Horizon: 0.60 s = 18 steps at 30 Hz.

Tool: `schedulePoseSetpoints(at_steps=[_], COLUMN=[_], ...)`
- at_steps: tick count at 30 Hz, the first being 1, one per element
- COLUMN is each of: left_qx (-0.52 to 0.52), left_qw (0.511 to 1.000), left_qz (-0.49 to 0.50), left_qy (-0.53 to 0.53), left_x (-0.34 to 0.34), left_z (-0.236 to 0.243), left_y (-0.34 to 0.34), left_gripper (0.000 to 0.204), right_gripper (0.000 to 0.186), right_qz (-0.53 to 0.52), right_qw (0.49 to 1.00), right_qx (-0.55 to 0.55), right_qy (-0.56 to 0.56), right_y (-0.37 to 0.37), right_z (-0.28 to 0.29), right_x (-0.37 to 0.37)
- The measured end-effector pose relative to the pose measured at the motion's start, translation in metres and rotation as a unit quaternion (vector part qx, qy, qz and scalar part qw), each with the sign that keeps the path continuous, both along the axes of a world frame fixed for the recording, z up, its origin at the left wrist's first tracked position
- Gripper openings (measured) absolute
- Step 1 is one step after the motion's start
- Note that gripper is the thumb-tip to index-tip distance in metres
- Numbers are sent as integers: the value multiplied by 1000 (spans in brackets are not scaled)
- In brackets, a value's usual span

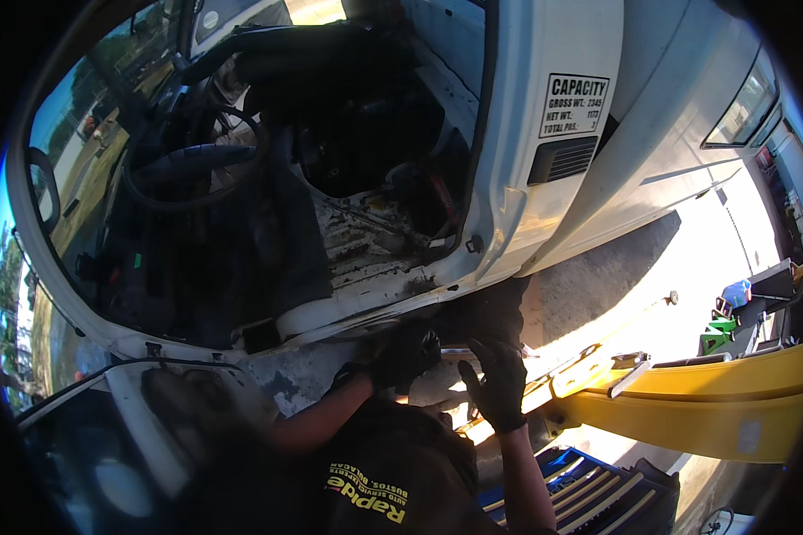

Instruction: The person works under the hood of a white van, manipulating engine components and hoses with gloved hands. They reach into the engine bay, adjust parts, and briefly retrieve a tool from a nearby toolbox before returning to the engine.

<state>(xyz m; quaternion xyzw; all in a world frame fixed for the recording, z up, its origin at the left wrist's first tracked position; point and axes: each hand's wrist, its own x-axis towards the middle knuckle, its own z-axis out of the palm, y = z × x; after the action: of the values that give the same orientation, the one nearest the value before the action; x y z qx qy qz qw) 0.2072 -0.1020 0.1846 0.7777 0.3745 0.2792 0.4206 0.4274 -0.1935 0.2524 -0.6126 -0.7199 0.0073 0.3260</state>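
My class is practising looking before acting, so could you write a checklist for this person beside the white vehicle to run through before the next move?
1. Gloves on left hand and right hand: ok, both covered.
2. Right hand free: ok, fingers spread, no object seen in it.
3. Left hand free: cannot tell, too dark.
4. Opening in the cab floor covered: not ok, it is uncovered.
5. Yellow beam bearing the white vehicle: cannot tell, no contact shows.

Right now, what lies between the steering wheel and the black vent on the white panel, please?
The head view shows mainly a dark opening, then the white door pillar.
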Motion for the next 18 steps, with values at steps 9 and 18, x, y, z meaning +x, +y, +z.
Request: schedulePoseSetpoints(at_steps=[9,18], left_qx=[-346,215], left_qw=[920,932], left_qz=[114,253], left_qy=[-144,145], left_x=[-164,-179], left_z=[-44,-223], left_y=[177,442], left_gripper=[28,24], right_gripper=[35,30], right_qz=[58,-54], right_qw=[972,983], right_qx=[-223,-151], right_qy=[-41,-84], right_y=[210,404], right_z=[-90,-217], right_x=[-177,-182])
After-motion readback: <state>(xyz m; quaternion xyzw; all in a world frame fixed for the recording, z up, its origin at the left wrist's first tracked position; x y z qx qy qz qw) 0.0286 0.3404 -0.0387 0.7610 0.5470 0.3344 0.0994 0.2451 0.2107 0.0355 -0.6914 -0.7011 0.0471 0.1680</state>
